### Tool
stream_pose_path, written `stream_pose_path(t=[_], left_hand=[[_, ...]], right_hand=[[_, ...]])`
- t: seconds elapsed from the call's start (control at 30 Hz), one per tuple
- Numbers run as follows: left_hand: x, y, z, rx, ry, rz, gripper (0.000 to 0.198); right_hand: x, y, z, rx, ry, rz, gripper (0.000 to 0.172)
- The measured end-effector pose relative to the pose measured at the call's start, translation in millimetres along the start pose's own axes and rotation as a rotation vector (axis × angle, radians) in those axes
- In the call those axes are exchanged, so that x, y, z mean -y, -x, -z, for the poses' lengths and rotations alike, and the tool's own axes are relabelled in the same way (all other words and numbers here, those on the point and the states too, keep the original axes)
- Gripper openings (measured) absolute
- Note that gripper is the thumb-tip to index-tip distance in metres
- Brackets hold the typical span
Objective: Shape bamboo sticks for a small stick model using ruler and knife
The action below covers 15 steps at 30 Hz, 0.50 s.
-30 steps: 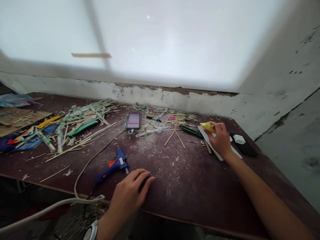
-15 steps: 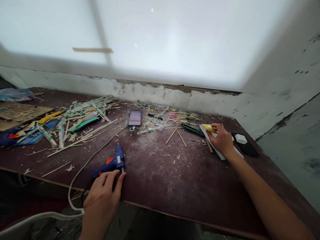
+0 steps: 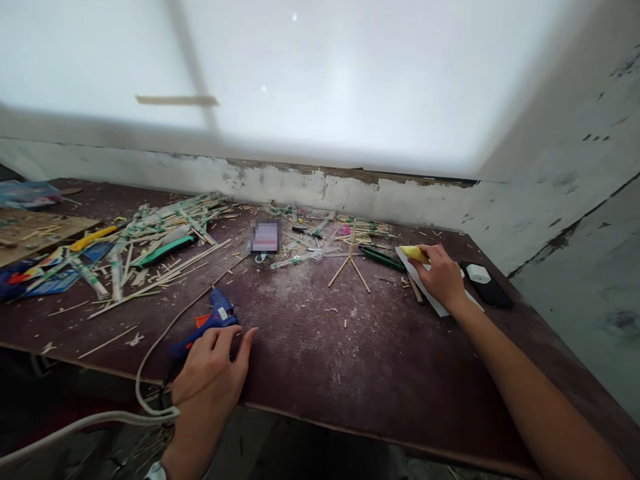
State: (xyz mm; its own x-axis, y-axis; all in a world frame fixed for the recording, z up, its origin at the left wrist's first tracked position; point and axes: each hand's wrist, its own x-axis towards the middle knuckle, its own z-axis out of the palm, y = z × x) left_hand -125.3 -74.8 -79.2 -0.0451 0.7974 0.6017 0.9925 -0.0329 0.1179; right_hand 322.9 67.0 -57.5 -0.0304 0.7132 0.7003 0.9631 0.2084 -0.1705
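Observation:
My left hand (image 3: 213, 363) lies at the front left of the desk, fingers over the back and handle side of a blue glue gun (image 3: 220, 309) with an orange trigger. Its thumb is spread away from the fingers, and nothing shows between them. On the right, my right hand (image 3: 441, 275) grips a yellow tapered object (image 3: 413, 253) above a white sheet of paper (image 3: 434, 301); its kind is unclear. Between the hands stands a small frame of thin wooden sticks (image 3: 352, 257) with two splayed legs.
The brown desk (image 3: 300, 360) carries a pile of wrapped sticks (image 3: 170, 217), a green-handled cutter (image 3: 163, 251), a blurred-out screen (image 3: 265, 238) and dark green pens (image 3: 383, 258). A white charging case (image 3: 479, 273) sits on a black phone (image 3: 495, 293). A white cable (image 3: 143, 380) crosses the front edge.
My left thumb has moved away from the glue stick at the gun's rear, and the hand has opened wider. The glue gun sits slightly farther left. My right hand keeps hold of the yellow object.

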Motion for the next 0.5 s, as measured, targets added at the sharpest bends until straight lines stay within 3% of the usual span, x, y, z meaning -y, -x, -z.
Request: stream_pose_path(t=[0.13, 0.3, 0.4, 0.5], left_hand=[[-12, -1, 8.7, 0.011, 0.314, -0.110, 0.031], [-49, -5, 22.7, 0.116, 0.657, -0.278, 0.019], [-63, -10, 23.6, 0.121, 0.643, -0.323, 0.019], [-54, -17, 17.6, -0.023, 0.394, -0.138, 0.026]], right_hand=[[3, 3, -2, 0.051, -0.008, -0.009, 0.035], [8, 6, -4, 0.106, -0.020, -0.019, 0.032], [11, 7, -5, 0.125, -0.016, -0.020, 0.031], [14, 7, -5, 0.142, -0.020, -0.012, 0.029]])
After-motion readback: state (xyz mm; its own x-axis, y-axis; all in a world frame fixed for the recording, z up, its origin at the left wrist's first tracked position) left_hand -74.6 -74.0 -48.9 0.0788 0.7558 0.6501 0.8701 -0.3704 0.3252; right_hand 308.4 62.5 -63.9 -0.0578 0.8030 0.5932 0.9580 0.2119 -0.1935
